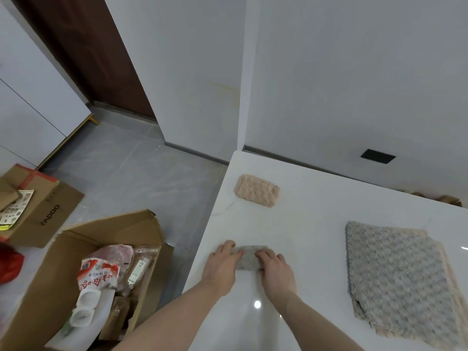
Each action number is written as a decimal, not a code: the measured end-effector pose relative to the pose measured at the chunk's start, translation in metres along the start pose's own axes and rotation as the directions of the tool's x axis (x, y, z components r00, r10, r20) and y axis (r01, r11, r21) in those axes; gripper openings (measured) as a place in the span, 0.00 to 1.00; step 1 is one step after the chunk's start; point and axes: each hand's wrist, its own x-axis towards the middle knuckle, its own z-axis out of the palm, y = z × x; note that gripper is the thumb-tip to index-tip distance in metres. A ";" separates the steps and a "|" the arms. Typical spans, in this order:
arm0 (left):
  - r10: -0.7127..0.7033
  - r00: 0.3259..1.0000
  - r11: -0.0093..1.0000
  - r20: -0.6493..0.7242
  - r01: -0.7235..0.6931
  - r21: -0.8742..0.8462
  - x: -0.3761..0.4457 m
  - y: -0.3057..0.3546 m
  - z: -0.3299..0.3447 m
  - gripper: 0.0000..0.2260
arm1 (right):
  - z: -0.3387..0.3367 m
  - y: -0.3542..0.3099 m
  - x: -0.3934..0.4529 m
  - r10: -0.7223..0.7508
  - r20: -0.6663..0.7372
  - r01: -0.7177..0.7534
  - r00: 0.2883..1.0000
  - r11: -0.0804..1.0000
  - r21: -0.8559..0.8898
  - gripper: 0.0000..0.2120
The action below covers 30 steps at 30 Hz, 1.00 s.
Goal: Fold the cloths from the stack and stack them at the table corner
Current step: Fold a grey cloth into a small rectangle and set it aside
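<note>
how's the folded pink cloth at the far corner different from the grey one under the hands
Colour: the pink cloth is pale peach, the grey cloth a speckled grey. Place: the pink cloth lies alone near the far corner of the table; the grey cloth lies near the table's left edge, closer to the person. Contact: nothing touches the pink cloth, while the left hand and right hand both hold the grey cloth. Both are folded into small rectangles with a bumpy texture.

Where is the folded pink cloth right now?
In the head view the folded pink cloth lies alone near the table's far left corner, beyond both hands and the grey cloth they hold, left of the unfolded stack.
</note>
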 end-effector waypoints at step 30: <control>-0.013 0.963 0.999 -0.269 0.001 -0.047 -0.003 0.003 -0.030 0.15 | 0.002 -0.001 0.022 -0.176 -0.247 0.205 0.953 0.974 0.097 0.15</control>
